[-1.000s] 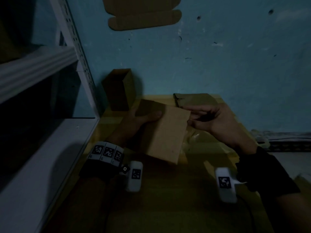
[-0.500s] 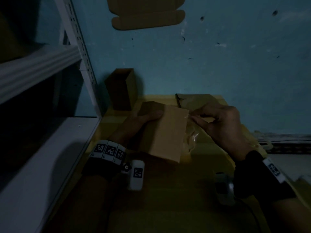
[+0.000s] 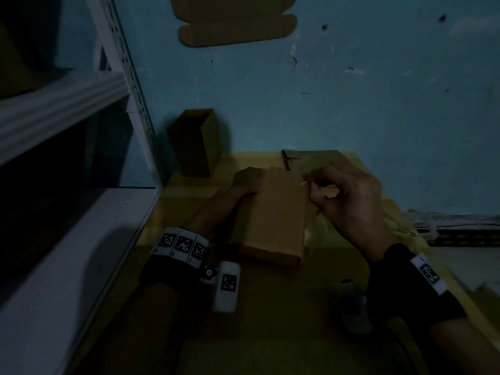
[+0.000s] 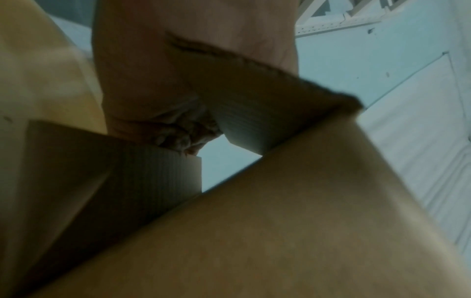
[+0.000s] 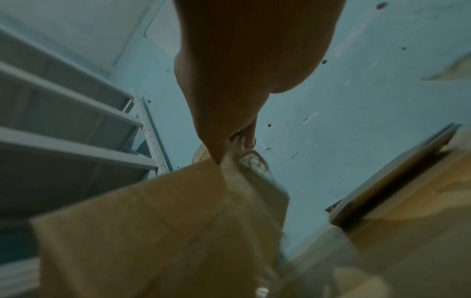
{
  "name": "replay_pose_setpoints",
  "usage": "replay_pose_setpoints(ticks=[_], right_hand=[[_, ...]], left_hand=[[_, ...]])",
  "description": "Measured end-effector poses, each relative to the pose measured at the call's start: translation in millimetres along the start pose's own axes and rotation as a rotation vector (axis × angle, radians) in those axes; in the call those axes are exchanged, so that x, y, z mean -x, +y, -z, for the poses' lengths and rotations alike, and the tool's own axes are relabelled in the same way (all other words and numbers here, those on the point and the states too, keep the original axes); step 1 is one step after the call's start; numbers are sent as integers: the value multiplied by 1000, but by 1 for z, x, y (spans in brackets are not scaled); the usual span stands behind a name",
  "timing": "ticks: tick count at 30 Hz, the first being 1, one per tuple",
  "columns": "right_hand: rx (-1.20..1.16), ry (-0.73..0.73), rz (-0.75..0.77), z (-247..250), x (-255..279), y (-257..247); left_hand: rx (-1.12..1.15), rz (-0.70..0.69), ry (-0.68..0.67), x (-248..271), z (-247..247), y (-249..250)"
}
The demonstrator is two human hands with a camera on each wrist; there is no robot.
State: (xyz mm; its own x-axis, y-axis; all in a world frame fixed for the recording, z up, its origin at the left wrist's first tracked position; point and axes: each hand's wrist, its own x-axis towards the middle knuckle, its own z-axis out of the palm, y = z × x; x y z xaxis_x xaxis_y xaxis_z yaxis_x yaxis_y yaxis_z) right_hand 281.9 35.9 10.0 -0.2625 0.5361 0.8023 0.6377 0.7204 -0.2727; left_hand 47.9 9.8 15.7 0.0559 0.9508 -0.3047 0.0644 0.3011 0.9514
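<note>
Near the middle of the yellow worktop (image 3: 270, 320), the left hand (image 3: 230, 204) grips a plain brown rectangular cardboard box (image 3: 270, 215), thumb on top, while the right hand (image 3: 349, 204) pinches crinkled clear plastic film (image 5: 251, 162) at its far right corner. A tall open brown cardboard carton (image 3: 194, 142) stands at the far left corner, its inside too dark to read. Only the left wrist view shows the held box's corrugated end flaps (image 4: 158, 171) parted.

Black wrist cuffs (image 3: 400, 288) bear white coded tags (image 3: 181, 244) and white camera pods (image 3: 226, 286).
</note>
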Motion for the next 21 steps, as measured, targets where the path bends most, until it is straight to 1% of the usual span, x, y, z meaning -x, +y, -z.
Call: replay_pose_setpoints(ticks=[2, 4, 6, 8, 9, 10, 13, 14, 17, 21], right_hand=[[-72, 21, -68, 0, -2, -1], [-160, 43, -173, -2, -4, -1], [-234, 54, -278, -4, -5, -3], [-286, 69, -335, -4, -5, -3], [-291, 72, -319, -3, -5, -2], [-274, 64, -271, -1, -6, -1], [-161, 3, -78, 3, -5, 2], [-141, -8, -37, 4, -4, 3], [-142, -32, -1, 5, -3, 6], [-149, -53, 36, 6, -5, 13]], left_hand=[[-5, -11, 5, -1, 0, 0], [10, -7, 29, -3, 0, -1], [13, -36, 41, -1, -2, 2], [10, -61, 44, 2, -5, 5], [6, -72, 49, 2, -6, 6], [3, -81, 49, 2, -5, 6], [2, -84, 46, 2, -2, 6], [10, -76, 50, 2, -1, 5], [24, -71, 57, 1, 2, 4], [14, -105, 50, 3, 5, 6]])
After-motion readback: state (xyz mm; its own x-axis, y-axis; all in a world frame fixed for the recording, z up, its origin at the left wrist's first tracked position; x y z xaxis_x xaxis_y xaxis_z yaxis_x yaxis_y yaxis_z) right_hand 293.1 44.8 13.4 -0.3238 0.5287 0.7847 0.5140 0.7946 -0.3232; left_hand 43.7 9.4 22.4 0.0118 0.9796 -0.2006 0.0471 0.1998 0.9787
